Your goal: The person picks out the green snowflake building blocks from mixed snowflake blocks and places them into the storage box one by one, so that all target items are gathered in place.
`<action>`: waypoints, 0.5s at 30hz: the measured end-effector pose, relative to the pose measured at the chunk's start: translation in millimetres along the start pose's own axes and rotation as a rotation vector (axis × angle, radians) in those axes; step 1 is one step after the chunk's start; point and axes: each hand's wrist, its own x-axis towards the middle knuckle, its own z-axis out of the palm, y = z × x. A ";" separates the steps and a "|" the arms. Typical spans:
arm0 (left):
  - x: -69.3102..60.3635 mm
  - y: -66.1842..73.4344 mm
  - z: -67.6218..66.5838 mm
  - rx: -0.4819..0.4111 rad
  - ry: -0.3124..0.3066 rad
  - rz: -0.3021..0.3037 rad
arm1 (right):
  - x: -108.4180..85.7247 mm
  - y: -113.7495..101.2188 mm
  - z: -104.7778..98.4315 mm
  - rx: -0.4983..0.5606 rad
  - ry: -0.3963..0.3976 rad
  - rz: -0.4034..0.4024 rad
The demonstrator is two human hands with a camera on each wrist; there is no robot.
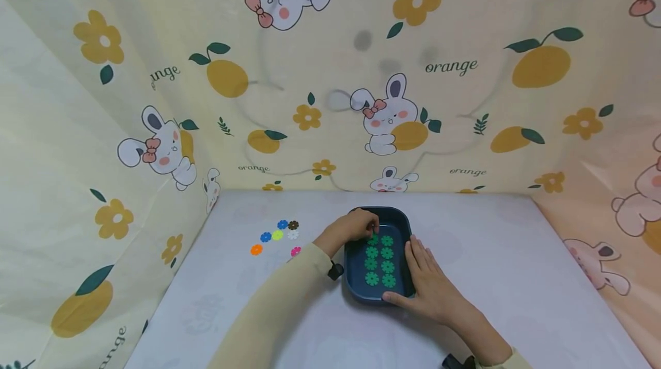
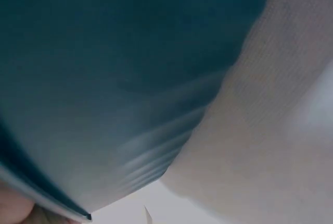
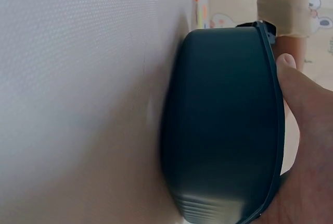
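A dark blue-green rectangular tray (image 1: 379,294) lies on the table, holding several green flower-shaped pieces (image 1: 387,266) in two columns. My left hand (image 1: 356,225) reaches over its left rim, fingers curled, the fingertips pinching the far-left green piece (image 1: 373,240), which they partly cover. Against the tray's right side rests my right hand (image 1: 431,286), its fingers straight and its thumb on the near rim. In the right wrist view the thumb (image 3: 287,65) lies along the rim. The left wrist view is mostly filled by the tray's outer wall (image 2: 119,78); the pinched piece is hidden there.
Left of the tray, loose flower-shaped pieces lie on the white table (image 1: 217,311): orange (image 1: 256,249), pink (image 1: 296,251), yellow-green (image 1: 277,235), white (image 1: 293,235), brown (image 1: 293,225) and blue (image 1: 265,237). A patterned curtain (image 1: 330,151) stands behind and at both sides.
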 end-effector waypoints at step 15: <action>-12.4 -1.3 -2.4 -0.083 0.075 0.026 | 0.3 0.0 -7.1 -0.014 0.009 -0.021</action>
